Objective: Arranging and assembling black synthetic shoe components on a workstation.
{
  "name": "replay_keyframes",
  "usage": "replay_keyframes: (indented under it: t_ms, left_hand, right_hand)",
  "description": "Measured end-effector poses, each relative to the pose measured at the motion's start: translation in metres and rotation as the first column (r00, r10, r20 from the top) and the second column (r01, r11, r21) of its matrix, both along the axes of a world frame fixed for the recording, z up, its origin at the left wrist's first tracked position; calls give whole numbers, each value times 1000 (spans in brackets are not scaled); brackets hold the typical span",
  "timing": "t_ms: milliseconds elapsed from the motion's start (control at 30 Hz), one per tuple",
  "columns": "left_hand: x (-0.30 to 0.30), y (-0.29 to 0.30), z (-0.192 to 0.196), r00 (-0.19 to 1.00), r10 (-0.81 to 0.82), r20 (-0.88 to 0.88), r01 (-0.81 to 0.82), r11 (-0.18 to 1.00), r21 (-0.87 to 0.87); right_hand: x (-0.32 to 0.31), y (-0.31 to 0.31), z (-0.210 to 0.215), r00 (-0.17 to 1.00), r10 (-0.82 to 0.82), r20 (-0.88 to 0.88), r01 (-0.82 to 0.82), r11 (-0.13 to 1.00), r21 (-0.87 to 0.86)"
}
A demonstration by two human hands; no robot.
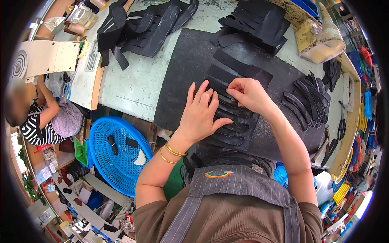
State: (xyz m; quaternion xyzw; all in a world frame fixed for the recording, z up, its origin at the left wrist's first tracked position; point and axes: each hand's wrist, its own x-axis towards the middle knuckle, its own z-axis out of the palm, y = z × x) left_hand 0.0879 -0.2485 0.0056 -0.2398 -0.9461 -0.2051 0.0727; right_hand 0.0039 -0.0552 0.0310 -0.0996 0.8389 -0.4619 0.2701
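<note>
Several curved black strips lie side by side on a dark board in front of me; they look like leather or a similar sheet material. My left hand rests on the left ends of the strips, fingers spread and thumb stretched out. Thumb and forefinger of my right hand are pinched together at the edge of a strip, just right of my left fingertips. Its other fingers are curled in. Beyond the hands, two wider black pieces lie flat.
Stacked black pieces and a heap of long strips lie at the back. Right are bundled strips, scissors and a crusted glue container. A blue basket stands left, below another person.
</note>
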Motion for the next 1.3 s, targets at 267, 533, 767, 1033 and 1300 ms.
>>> replay_keyframes:
  t_ms: [267,533,767,1033,1300]
  left_hand:
    - [-2,3,3,1000,12,-18,-13,996,-92]
    - [-7,3,19,997,-68,-36,62,987,-146]
    - [-16,16,15,991,-131,-9,131,988,80]
    - [-15,40,16,989,-147,-20,146,989,-29]
    - [-1,31,11,990,-122,-66,124,991,42]
  right_hand:
    - [28,42,-3,960,-157,-233,160,987,-9]
    - [33,59,-8,963,-267,-34,262,958,-118]
    - [47,46,-8,842,-133,-523,278,938,209]
    - [80,163,9,648,136,-749,475,697,537]
    - [73,170,-7,609,138,-781,436,764,475]
